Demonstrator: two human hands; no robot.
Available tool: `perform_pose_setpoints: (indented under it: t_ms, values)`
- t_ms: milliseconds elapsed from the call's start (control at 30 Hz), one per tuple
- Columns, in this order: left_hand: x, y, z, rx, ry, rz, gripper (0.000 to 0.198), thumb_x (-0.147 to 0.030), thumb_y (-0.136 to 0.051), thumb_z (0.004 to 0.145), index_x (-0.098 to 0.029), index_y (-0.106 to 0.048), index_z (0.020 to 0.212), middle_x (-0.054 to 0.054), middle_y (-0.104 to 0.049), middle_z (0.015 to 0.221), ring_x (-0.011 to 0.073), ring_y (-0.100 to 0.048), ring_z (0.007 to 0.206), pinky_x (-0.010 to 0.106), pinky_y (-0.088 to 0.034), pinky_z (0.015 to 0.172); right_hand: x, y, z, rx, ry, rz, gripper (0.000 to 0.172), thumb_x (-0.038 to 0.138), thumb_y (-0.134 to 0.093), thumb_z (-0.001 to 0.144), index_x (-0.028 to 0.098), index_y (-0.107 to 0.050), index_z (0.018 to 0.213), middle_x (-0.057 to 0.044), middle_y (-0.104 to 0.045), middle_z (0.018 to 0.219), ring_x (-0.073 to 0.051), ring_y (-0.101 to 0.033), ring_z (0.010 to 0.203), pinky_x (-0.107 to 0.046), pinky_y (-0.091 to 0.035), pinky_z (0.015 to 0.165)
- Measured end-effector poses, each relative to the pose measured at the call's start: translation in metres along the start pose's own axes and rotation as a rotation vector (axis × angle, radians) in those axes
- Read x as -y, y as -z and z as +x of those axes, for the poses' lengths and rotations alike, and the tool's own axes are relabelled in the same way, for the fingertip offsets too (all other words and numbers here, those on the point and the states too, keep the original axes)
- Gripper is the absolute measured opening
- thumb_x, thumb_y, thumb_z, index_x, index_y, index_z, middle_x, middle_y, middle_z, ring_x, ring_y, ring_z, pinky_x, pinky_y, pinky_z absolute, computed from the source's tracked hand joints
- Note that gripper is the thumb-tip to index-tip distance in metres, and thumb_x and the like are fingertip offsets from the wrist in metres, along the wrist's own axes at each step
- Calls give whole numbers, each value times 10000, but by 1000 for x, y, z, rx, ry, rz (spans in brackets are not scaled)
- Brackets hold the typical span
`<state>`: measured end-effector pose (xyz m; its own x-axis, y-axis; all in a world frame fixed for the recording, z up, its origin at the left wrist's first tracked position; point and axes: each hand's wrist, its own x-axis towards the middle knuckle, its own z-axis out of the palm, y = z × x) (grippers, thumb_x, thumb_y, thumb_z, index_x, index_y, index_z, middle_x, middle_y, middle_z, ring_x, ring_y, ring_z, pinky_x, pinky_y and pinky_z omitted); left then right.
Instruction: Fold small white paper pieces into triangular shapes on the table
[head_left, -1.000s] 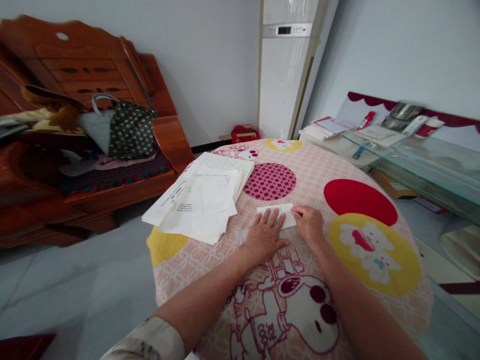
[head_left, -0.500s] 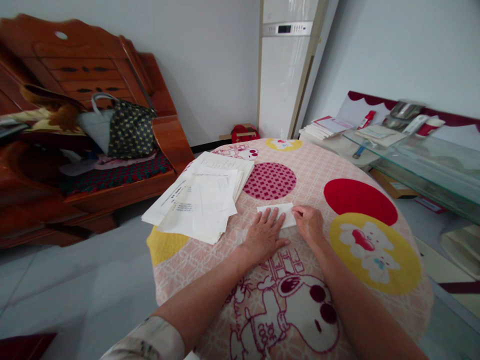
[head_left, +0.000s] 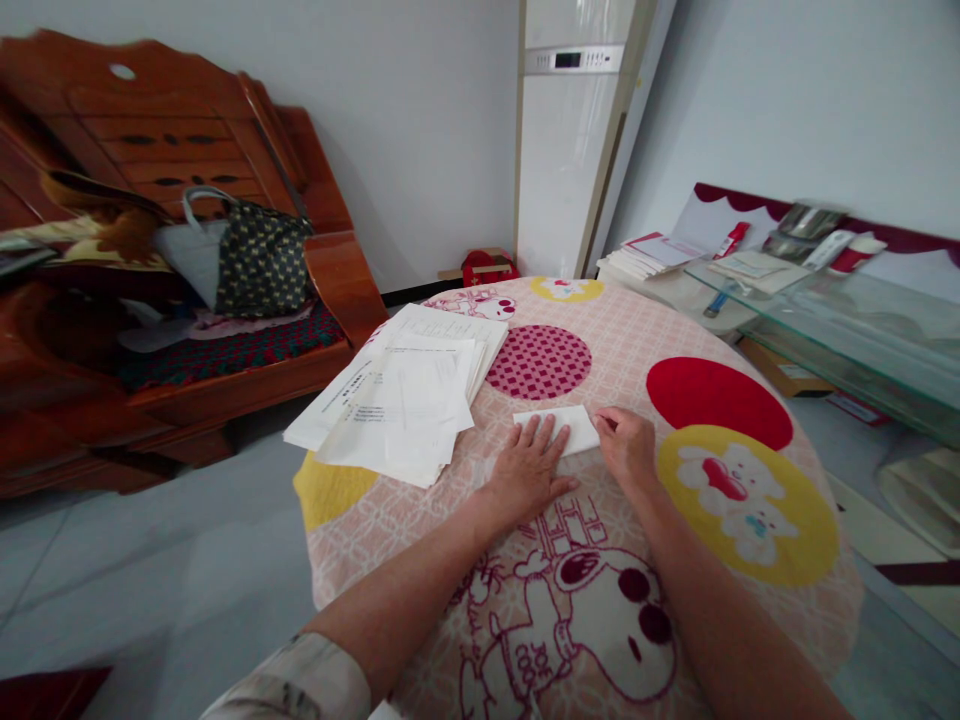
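Observation:
A small folded strip of white paper (head_left: 574,428) lies flat on the patterned tablecloth (head_left: 615,340). My left hand (head_left: 529,465) rests flat over its left part, fingers spread and pressing on it. At the paper's right end is my right hand (head_left: 626,445), its fingers curled together with the tips beside the short edge. Whether those fingertips pinch anything is hidden. Left of my hands sits a loose stack of printed sheets (head_left: 420,400), its edges fanned out.
A glass shelf unit (head_left: 840,320) stands on the right, holding metal bowls (head_left: 810,225) and papers. Books (head_left: 645,255) are piled behind the table. On the left is a wooden sofa (head_left: 165,110) with a patterned bag (head_left: 262,260). A tall white air conditioner (head_left: 566,160) stands at the back.
My right hand has shifted slightly to the right, from over the paper's right corner to just beside its edge. My left hand and the paper have stayed in place.

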<state>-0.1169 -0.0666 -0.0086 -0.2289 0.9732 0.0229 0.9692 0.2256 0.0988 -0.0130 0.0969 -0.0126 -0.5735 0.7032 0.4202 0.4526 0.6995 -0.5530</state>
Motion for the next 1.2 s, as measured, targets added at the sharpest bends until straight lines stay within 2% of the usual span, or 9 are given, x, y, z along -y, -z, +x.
perform_pose_setpoints:
  t_ms: [100, 200, 267, 333, 500, 800, 1000, 1100, 1200]
  values:
    - [0, 0, 0, 8, -4, -9, 778, -639, -430, 971, -172, -314, 1582, 176, -269, 1649, 383, -247, 1525, 561, -279, 1208, 11, 8, -3, -111, 134, 61, 262, 214, -502, 868, 152, -756, 847, -116, -733, 806, -215, -639, 740, -314, -475, 724]
    - [0, 1, 0, 22, -7, -8, 773, -624, -459, 968, -163, -331, 1575, 182, -259, 1651, 391, -243, 1525, 569, -274, 1209, 25, 6, -9, 68, 248, 184, 239, 155, -506, 848, 156, -745, 866, -105, -739, 835, -196, -653, 750, -289, -478, 718]
    - [0, 1, 0, 26, -7, -2, 763, -620, -464, 968, -158, -352, 1565, 184, -261, 1650, 391, -239, 1526, 563, -267, 1215, 30, 1, -11, 212, 193, 189, 207, 112, -530, 803, 169, -729, 800, -78, -736, 775, -181, -644, 691, -277, -463, 677]
    - [0, 1, 0, 31, -3, 0, 771, -633, -447, 968, -159, -346, 1568, 180, -255, 1653, 390, -229, 1530, 561, -260, 1218, 29, -2, -11, 278, 108, 164, 197, 91, -541, 781, 167, -723, 778, -65, -732, 739, -176, -638, 661, -274, -446, 657]
    - [-1, 0, 1, 49, 7, -3, 822, -664, -409, 967, -154, -271, 1597, 181, -218, 1662, 392, -201, 1536, 571, -242, 1219, 23, 4, -7, 330, 4, 80, 160, 87, -576, 760, 162, -707, 706, -45, -708, 670, -162, -612, 617, -265, -401, 623]
    - [0, -3, 1, 44, 5, -11, 831, -666, -416, 962, -142, -281, 1592, 192, -221, 1660, 393, -197, 1537, 568, -238, 1217, 50, 14, -8, 470, -71, -164, 168, 199, -606, 832, 205, -741, 732, -46, -754, 770, -167, -629, 706, -264, -348, 614]
    - [1, -4, 0, 14, -3, -2, 822, -669, -399, 966, -154, -277, 1595, 187, -230, 1658, 382, -209, 1537, 565, -246, 1216, 26, 30, 0, 480, -116, -219, 120, 161, -645, 755, 198, -757, 778, -48, -755, 787, -169, -640, 723, -257, -361, 618]
    - [1, -4, 0, 11, -7, 3, 819, -664, -400, 968, -151, -277, 1595, 189, -228, 1658, 384, -208, 1537, 566, -251, 1213, 14, 37, 2, 443, -148, -237, 125, 134, -633, 728, 184, -748, 733, -56, -742, 749, -181, -639, 712, -264, -366, 609]
    - [1, -4, 0, 8, -7, 2, 804, -658, -394, 973, -155, -285, 1591, 186, -234, 1658, 382, -214, 1535, 556, -252, 1214, 12, 37, 3, 362, -100, -111, 140, 130, -609, 726, 172, -742, 735, -51, -725, 706, -185, -631, 674, -264, -392, 604]
